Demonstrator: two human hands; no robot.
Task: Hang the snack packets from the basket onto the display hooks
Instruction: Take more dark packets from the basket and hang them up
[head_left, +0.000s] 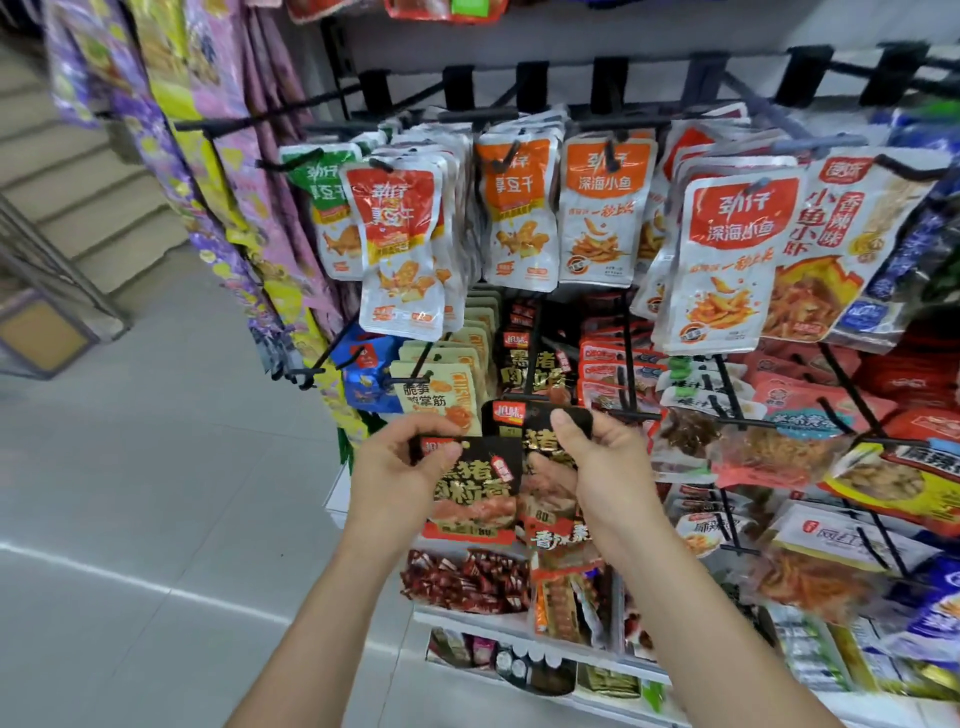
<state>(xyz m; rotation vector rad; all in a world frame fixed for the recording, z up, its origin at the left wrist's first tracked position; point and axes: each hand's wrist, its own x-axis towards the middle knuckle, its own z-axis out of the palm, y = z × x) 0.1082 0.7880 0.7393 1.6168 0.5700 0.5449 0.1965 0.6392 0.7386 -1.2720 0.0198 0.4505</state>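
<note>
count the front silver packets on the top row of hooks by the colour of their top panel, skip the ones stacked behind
Green-topped silver foil packet: 1
Red-topped silver foil packets: 2
Orange-topped silver foil packets: 2
Total: 5

A pale grey tiled floor (156, 493) spreads to the left, crossed by a thin white line (130, 577). Beige stone stairs (88, 171) rise at the far left behind a slanting grey metal railing (52, 265). Beside the railing's foot stands a purple-edged box with a brown top (41, 338).
</note>
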